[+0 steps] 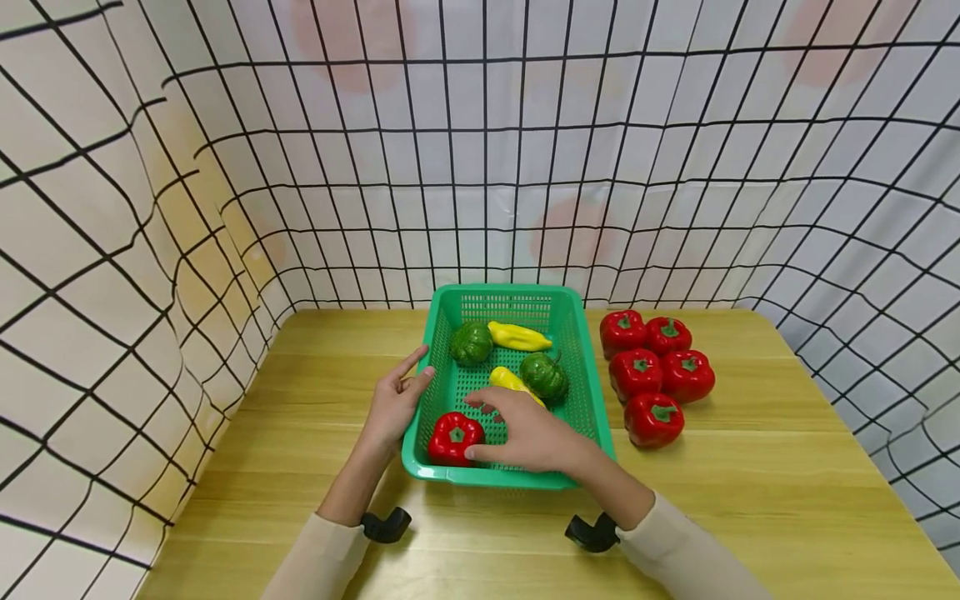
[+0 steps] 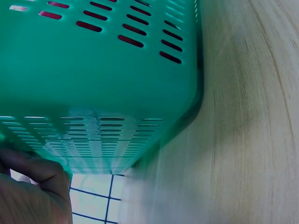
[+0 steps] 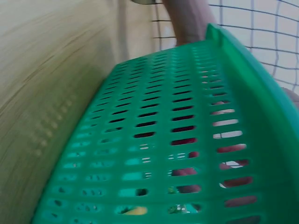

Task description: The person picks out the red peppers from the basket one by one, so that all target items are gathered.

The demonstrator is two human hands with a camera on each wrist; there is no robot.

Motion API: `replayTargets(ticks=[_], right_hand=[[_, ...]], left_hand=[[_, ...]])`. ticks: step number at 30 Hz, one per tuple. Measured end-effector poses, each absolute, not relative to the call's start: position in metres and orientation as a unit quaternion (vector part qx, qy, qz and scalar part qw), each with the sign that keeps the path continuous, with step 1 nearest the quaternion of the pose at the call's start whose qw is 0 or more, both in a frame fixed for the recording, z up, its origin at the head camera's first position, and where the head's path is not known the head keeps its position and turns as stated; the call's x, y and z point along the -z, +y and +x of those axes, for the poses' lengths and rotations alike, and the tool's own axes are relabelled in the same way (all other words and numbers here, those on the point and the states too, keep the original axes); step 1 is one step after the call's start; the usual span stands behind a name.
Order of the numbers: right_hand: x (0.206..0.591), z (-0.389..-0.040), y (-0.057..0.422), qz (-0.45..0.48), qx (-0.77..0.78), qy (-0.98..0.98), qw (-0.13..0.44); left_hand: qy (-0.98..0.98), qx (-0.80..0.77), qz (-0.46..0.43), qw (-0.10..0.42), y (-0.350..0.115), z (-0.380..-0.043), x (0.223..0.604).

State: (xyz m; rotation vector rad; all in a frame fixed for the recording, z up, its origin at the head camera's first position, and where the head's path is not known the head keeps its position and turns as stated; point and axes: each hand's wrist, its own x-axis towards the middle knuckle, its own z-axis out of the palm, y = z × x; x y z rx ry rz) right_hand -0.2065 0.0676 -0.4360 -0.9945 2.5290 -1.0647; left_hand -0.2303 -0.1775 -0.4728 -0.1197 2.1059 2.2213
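Note:
A green plastic basket (image 1: pixel 592 375) with slotted walls stands on the table. My left hand (image 1: pixel 395 404) grips its left rim, thumb on the rim; part of that hand (image 2: pixel 37 186) shows beside the wall in the left wrist view. Inside the front left corner sits a red bell pepper (image 1: pixel 455 438). My right hand (image 1: pixel 528 429) reaches into the basket with fingers spread and bent, its thumb at the pepper's right side. Two ribbed green vegetables (image 1: pixel 472 343) and two yellow peppers (image 1: pixel 519 337) lie farther back; the hand partly hides the nearer yellow one.
Several red bell peppers (image 1: pixel 636 375) stand grouped on the wooden table (image 1: pixel 757 467) to the right of the basket. Black wire grid (image 1: pixel 480 183) backed by pale cloth encloses the table at the back and both sides.

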Motion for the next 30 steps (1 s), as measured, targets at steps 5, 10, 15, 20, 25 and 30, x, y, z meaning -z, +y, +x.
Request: replayTargets(ticks=[5,10,15,20,25,30], right_hand=[[0.4407,-0.2087,0.066,-0.343,0.339,0.867,0.123],[0.4406,-0.2084,0.0676,-0.343,0.339,0.867,0.128],[0.4419,-0.2074,0.0691,-0.335,0.342,0.869,0.126],[0.4429,-0.2063,0.0692,-0.342,0.33,0.872,0.114],[0.4435,-0.2047,0.0647,-0.335,0.315,0.881,0.111],[0.4441,-0.2063,0.0612,-0.331,0.308,0.886,0.097]], left_hand=[[0.688,-0.724,-0.034,0.04,-0.1782,-0.2297,0.4711],[0.685,-0.726,-0.03,0.042,-0.1786,-0.2295,0.4707],[0.685,-0.726,-0.027,0.045,-0.1784,-0.2298,0.4733],[0.684,-0.728,-0.024,0.047,-0.1778,-0.2294,0.4746],[0.686,-0.726,-0.024,0.045,-0.1779,-0.2291,0.4743],[0.684,-0.727,-0.025,0.046,-0.1782,-0.23,0.4742]])
